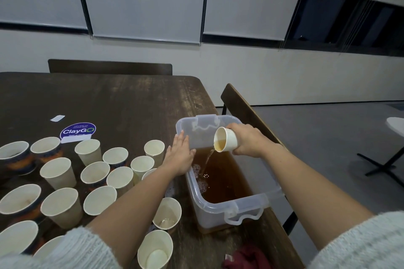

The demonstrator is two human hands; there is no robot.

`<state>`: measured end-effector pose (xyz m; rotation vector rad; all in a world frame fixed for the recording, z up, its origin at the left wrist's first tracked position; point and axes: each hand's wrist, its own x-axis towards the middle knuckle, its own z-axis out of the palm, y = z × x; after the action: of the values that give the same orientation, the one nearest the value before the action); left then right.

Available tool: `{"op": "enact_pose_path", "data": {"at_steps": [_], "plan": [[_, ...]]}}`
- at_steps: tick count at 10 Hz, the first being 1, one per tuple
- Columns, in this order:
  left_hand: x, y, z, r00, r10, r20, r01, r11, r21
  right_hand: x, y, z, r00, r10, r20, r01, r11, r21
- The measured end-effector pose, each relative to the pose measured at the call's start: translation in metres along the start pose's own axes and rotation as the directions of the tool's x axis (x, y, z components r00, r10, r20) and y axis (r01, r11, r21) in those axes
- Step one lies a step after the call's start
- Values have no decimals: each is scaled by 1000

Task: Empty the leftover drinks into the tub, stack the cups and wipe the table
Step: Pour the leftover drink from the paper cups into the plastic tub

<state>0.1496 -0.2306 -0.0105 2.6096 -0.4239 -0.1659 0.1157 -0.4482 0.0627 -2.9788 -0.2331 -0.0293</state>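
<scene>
Fuzzy white sleeves (pixel 358 244) at bottom, dark red cloth (pixel 247 256) on dark wooden table (pixel 122 102), approx 20 cream paper cups (pixel 59 205) standing left, mostly empty, left hand (pixel 180 156) fingers straight and together on rim of clear plastic tub (pixel 231 209) w/ brown liquid, right hand (pixel 249 140) gripping tipped cream paper cup (pixel 226 139) pouring thin brown stream into tub
</scene>
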Motion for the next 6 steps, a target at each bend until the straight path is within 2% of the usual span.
{"op": "enact_pose_path", "data": {"at_steps": [6], "plan": [[0, 1, -1, 1000, -3, 10, 3, 1000, -7, 2, -3, -5, 1000, -15, 11, 16, 995, -96]]}}
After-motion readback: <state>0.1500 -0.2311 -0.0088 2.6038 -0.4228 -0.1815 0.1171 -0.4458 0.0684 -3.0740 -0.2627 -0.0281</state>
